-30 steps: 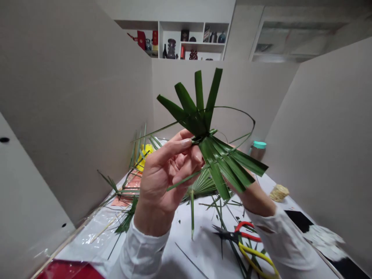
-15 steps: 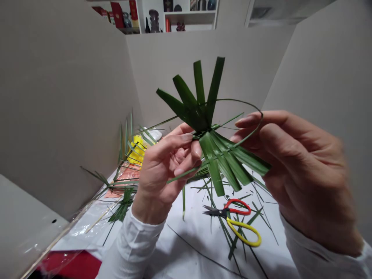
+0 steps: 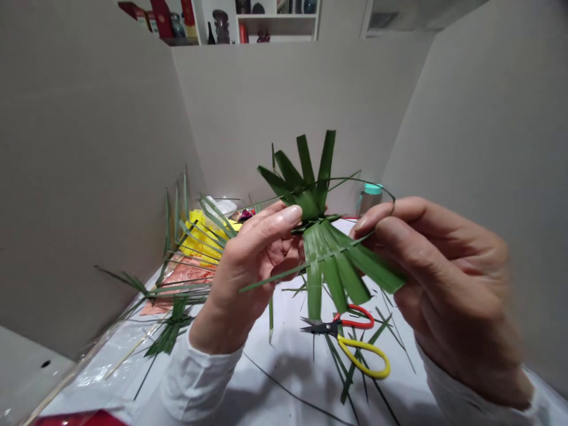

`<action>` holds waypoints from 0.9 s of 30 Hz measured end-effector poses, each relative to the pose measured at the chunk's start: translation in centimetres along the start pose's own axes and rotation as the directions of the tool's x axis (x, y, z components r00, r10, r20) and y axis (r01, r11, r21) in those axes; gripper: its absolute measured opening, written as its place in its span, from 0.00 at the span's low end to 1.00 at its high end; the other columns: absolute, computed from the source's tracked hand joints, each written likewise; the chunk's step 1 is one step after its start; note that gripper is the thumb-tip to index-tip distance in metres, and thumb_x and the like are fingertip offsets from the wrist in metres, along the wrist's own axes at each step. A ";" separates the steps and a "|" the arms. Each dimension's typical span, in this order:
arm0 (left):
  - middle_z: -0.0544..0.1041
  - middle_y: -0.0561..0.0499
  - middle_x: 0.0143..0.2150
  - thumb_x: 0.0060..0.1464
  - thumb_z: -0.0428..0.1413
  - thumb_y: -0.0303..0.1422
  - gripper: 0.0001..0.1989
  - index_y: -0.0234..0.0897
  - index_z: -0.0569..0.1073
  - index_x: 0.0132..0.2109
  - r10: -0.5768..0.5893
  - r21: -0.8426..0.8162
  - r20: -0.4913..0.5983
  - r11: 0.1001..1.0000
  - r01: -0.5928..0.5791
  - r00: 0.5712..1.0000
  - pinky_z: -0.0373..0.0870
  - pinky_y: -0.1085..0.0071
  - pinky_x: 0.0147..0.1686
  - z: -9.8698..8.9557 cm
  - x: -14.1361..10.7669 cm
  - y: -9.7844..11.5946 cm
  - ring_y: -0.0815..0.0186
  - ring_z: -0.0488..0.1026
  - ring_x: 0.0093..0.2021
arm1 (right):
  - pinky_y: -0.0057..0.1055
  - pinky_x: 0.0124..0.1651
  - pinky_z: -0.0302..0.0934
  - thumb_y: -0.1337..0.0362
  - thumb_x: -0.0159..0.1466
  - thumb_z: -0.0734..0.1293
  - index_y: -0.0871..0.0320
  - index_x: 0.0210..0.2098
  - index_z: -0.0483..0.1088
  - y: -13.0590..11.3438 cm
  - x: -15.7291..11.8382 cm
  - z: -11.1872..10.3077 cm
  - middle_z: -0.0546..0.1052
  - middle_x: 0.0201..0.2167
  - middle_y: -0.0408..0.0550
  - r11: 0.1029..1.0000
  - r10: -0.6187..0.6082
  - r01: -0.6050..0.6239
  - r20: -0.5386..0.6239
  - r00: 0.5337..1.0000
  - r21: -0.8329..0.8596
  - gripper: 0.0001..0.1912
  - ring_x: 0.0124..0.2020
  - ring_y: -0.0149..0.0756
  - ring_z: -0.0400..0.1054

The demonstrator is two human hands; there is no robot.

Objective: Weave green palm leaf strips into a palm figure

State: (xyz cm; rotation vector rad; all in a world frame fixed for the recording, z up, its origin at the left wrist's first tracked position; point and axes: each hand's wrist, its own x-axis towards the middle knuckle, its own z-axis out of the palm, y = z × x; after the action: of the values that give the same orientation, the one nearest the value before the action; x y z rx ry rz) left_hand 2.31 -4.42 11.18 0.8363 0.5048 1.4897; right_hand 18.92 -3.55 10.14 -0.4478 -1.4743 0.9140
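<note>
A bundle of green leaf strips [image 3: 331,260], fanned out above and below a narrow bound middle, is held up in front of me. My left hand [image 3: 252,266] pinches it at that middle, thumb in front and fingers behind. From the right, my right hand [image 3: 444,278] pinches a thin leaf strip [image 3: 368,181] between thumb and forefinger; the strip curves in a loop over the upper fan. Another thin strip [image 3: 270,279] runs crosswise through the lower fan. Below the bundle lie scissors [image 3: 350,337] with one red and one yellow handle.
Cut leaf pieces [image 3: 348,378] litter the white tablecloth [image 3: 270,390]. At left are long leaf blades [image 3: 177,290], a yellow item [image 3: 197,236] and a smaller tied leaf bundle [image 3: 171,331]. A bottle with a turquoise lid [image 3: 371,198] stands behind my right hand. Grey panels [image 3: 288,94] enclose the table.
The bundle has come lower in view, and its lower fan faces me more fully. My right thumb and forefinger have closed on the thin strip. The camera view has shifted slightly.
</note>
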 end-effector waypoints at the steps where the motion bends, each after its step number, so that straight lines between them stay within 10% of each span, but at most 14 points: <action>1: 0.78 0.53 0.31 0.51 0.66 0.31 0.06 0.35 0.77 0.32 -0.015 0.011 -0.019 1.000 0.015 1.000 0.66 0.76 0.26 0.1 0.0 -0.1 0.72 0.71 0.26 | 0.25 0.36 0.73 0.62 0.70 0.71 0.47 0.38 0.81 0.0 -0.2 -0.2 0.79 0.34 0.40 1.000 0.015 -0.015 0.026 1.000 0.011 0.05 0.33 0.29 0.75; 27: 0.62 0.56 0.21 0.55 0.67 0.42 0.14 0.38 0.81 0.27 -0.147 0.498 0.192 0.867 0.033 0.970 0.46 0.71 0.22 -0.5 0.7 -1.4 0.75 0.53 0.21 | 0.24 0.20 0.57 0.68 0.68 0.68 0.51 0.47 0.72 -1.2 -1.1 -2.5 0.70 0.21 0.35 0.964 0.039 -0.033 0.018 0.999 -0.265 0.09 0.21 0.26 0.64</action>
State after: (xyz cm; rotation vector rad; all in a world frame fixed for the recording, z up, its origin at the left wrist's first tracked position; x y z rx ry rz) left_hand 2.91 -3.51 9.96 1.3467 0.7591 1.1690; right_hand 21.75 -4.39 10.06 -0.6639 -1.6216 0.7535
